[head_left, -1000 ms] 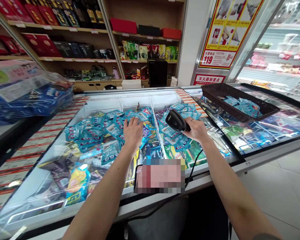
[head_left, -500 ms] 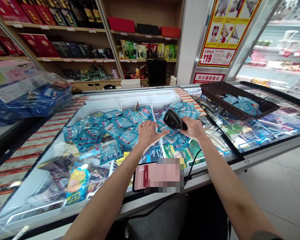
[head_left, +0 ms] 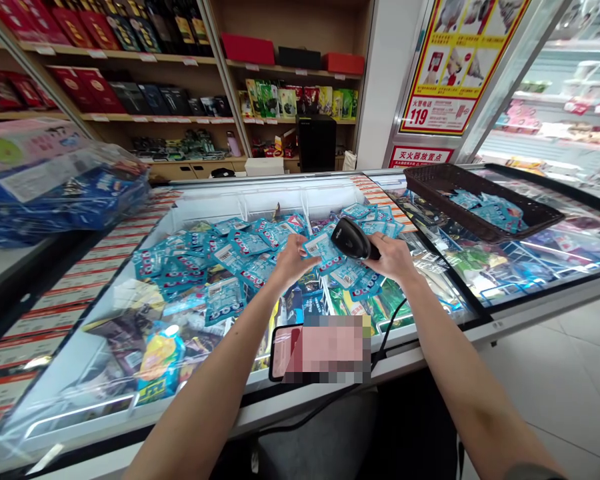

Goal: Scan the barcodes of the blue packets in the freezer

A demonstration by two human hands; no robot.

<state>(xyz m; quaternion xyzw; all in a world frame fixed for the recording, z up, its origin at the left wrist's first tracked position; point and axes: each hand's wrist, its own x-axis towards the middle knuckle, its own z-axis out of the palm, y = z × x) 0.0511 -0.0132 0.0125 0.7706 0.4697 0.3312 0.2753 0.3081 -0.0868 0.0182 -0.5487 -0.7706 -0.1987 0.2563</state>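
Observation:
I stand at an open chest freezer (head_left: 260, 193) filled with several blue ice-cream packets (head_left: 190, 263). My left hand (head_left: 290, 261) is closed on one blue packet (head_left: 320, 248), lifted just above the pile near the white divider. My right hand (head_left: 393, 259) grips a black barcode scanner (head_left: 353, 239), its head pointing left at the held packet, a hand's width away. The scanner's black cable (head_left: 387, 330) drops down to the freezer's front edge.
A phone (head_left: 320, 350) lies on the freezer's front rim. A dark basket (head_left: 430, 183) holding blue packets rests on the closed glass lid at right. Wrapped blue boxes (head_left: 55, 193) are stacked at left. Shelves of goods line the back wall.
My left hand moved right from the left compartment's pile to the divider and picked up a blue packet, raising it in front of the scanner. My right hand barely moved.

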